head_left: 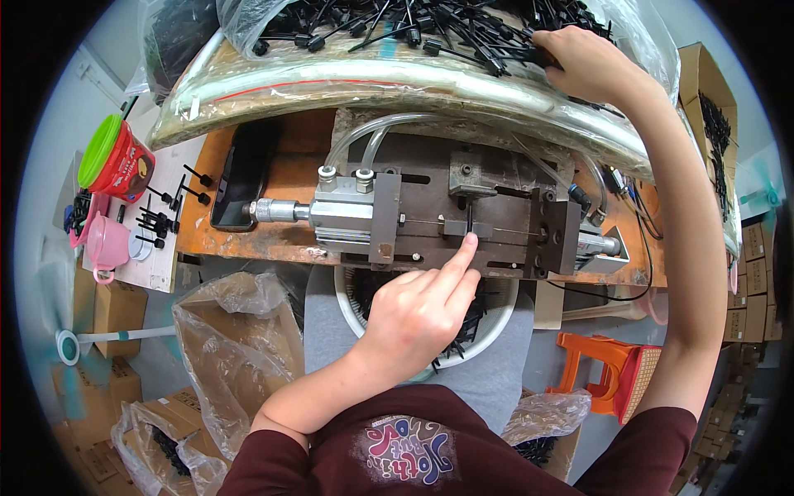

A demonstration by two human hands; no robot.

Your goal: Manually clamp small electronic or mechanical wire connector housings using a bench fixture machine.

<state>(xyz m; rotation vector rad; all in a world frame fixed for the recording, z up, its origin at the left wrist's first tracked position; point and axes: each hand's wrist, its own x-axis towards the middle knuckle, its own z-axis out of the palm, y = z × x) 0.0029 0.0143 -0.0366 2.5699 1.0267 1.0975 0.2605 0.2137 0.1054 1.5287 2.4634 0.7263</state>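
Observation:
My left hand (426, 310) reaches over the front of a metal clamping fixture (504, 219). Its index finger is stretched out, the tip at the lower end of a thin black plastic piece (470, 217) standing in the small middle block. The other fingers are partly curled and hold nothing visible. Up at the far right, my right hand (587, 62) is in a heap of black plastic parts with thin stems (451, 33). Its thumb and fingers close around some dark parts at the heap's edge; how many is hidden.
A pneumatic cylinder (343, 221) with clear hoses forms the fixture's left end. A white basket (453, 361) of black parts sits on my lap. Left stand a phone (240, 182), a red tub (124, 161) and a pink cup (109, 246). An orange stool (608, 372) is at lower right.

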